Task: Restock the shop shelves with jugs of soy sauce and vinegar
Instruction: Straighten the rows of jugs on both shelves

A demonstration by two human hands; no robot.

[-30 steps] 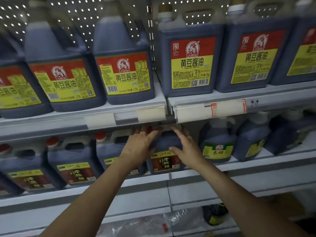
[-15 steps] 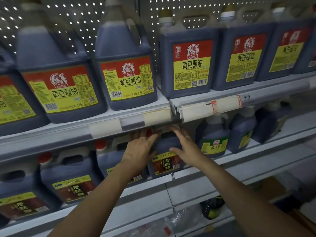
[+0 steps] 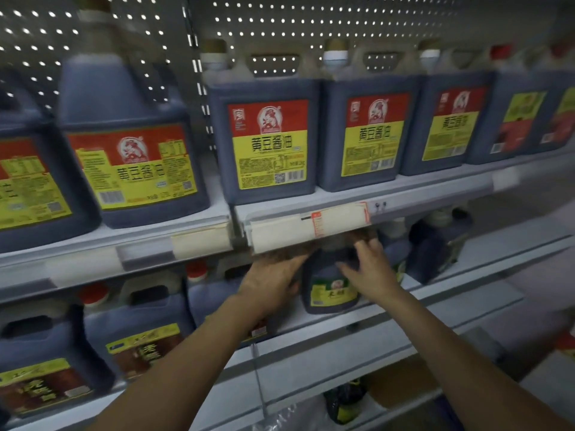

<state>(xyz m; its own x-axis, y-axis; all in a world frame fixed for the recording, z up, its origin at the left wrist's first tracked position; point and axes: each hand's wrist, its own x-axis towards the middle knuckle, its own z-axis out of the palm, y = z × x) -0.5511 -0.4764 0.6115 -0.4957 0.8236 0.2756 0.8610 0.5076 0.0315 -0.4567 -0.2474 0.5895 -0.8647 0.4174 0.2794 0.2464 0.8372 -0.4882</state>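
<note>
Both hands reach under the upper shelf (image 3: pixel 342 197) to a small dark jug (image 3: pixel 331 286) with a green and yellow label, which stands upright on the lower shelf (image 3: pixel 435 284), just past centre toward 3 o'clock. The left hand (image 3: pixel 273 281) lies against the jug's left side, fingers stretched along it; its fingertips are blurred under the price strip (image 3: pixel 308 227), so I cannot tell whether they curl round the jug. The right hand (image 3: pixel 370 269) rests on the jug's right shoulder with fingers spread and nearly straight, not wrapped round it. At 12 o'clock a row of big soy sauce jugs (image 3: pixel 267 144) with red and yellow labels fills the upper shelf. At 8 o'clock, brown-labelled jugs (image 3: pixel 140 337) with red caps stand on the lower shelf.
</note>
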